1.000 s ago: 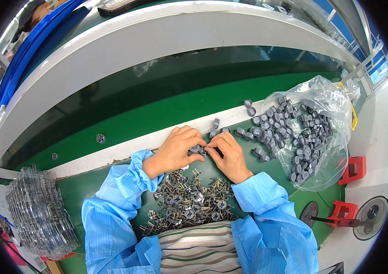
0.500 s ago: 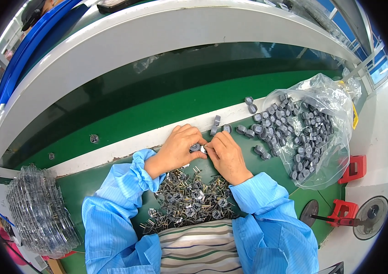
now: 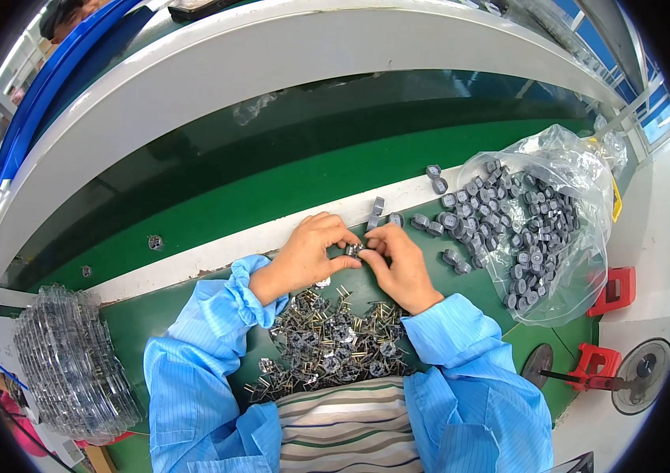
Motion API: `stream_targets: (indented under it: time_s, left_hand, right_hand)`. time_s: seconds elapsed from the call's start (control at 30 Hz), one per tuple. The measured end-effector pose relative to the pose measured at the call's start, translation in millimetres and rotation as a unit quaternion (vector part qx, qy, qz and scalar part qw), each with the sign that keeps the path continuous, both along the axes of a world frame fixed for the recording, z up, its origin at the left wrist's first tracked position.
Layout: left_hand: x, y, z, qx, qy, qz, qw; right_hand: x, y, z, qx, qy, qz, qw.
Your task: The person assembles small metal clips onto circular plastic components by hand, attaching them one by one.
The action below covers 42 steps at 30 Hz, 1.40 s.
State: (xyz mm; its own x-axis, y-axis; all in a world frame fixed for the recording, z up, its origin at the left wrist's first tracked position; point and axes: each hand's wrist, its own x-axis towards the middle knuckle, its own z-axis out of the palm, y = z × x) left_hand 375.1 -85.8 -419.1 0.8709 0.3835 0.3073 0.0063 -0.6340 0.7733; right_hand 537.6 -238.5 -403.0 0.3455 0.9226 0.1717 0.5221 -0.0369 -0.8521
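My left hand point(image 3: 311, 251) pinches a small dark grey part point(image 3: 354, 250) between thumb and fingers, above the bench. From the other side my right hand point(image 3: 399, 266) reaches it, thumb and curled forefinger pressed against its edge; fingers cover much of the part. Between my forearms lies a heap of dark contact pieces with brass pins point(image 3: 335, 339). Beyond my right hand, several round grey caps point(image 3: 461, 217) spread over the bench and into a clear plastic bag point(image 3: 587, 260).
A white rail point(image 3: 193, 266) separates the bench from a green conveyor belt point(image 3: 287, 193), where two small pieces point(image 3: 156, 242) lie. Stacked clear plastic trays point(image 3: 70, 363) stand at the left. At the right are red stools point(image 3: 597, 366) and a fan point(image 3: 644, 374).
The grey part has turned between my fingers; its round grey face showed before and a darker side shows now. My right fingers have shifted slightly and the thumb has straightened.
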Motion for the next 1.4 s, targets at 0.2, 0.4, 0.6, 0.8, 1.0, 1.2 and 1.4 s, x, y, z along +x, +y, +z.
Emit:
stream_targets:
  time_s: [0.2,0.4,0.6,0.8,1.0,1.2,1.4]
  left_hand:
    - [-12,55,3,-0.014,-0.014,0.169,0.985]
    - [-33,75,20,0.024,0.125,0.211,0.969]
    - [-34,47,67,0.046,0.081,-0.096,0.991]
    - [-24,32,46,0.045,0.141,-0.174,0.973]
    - [-13,12,33,0.035,0.128,-0.104,0.986]
    - [-6,-5,17,0.052,0.056,0.007,0.997]
    - [-9,6,40,-0.074,0.115,-0.049,0.989]
  right_hand:
    - [7,-11,18,-0.002,0.007,0.22,0.975]
    - [7,-6,9,0.081,-0.08,0.162,0.98]
    - [12,-2,7,0.122,-0.228,0.117,0.959]
    - [3,-1,2,0.078,-0.149,0.062,0.984]
    - [7,-1,1,0.081,-0.203,0.084,0.972]
    - [11,-1,0,0.077,-0.214,0.007,0.974]
    - [13,-2,-3,0.06,-0.215,0.001,0.975]
